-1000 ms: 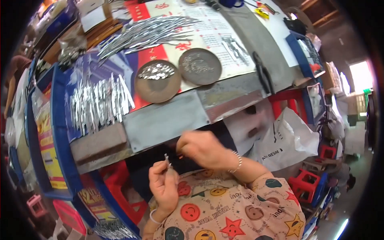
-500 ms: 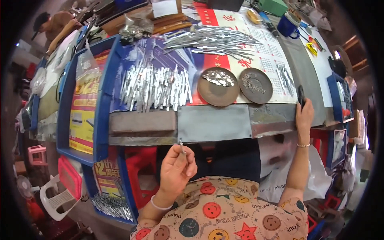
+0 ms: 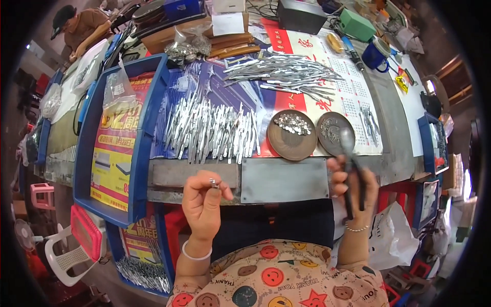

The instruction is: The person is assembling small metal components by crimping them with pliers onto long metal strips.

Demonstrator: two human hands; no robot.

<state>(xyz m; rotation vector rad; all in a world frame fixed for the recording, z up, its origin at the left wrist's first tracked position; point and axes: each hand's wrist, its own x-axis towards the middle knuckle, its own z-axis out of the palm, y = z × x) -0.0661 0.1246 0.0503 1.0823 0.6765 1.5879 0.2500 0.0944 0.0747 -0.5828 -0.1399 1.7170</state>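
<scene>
My left hand is closed, with a small shiny metal piece pinched at the fingertips, in front of the brown bar on the table edge. My right hand is wrapped round black-handled pliers, their metal head blurred by motion and pointing away from me near the right dish. Between my hands lies a grey metal plate. Behind it, a brown dish has small shiny discs in it, and a second brown dish contains tiny metal parts.
Rows of flat metal strips lie behind the brown bar, with another pile of strips farther back. A blue tray stands at the left. A blue mug is at the far right. Beyond the table's left side sits another person.
My right hand has lifted the pliers from the table's right side and brought them left and nearer. My left hand has shifted slightly left, still pinching the small metal piece.
</scene>
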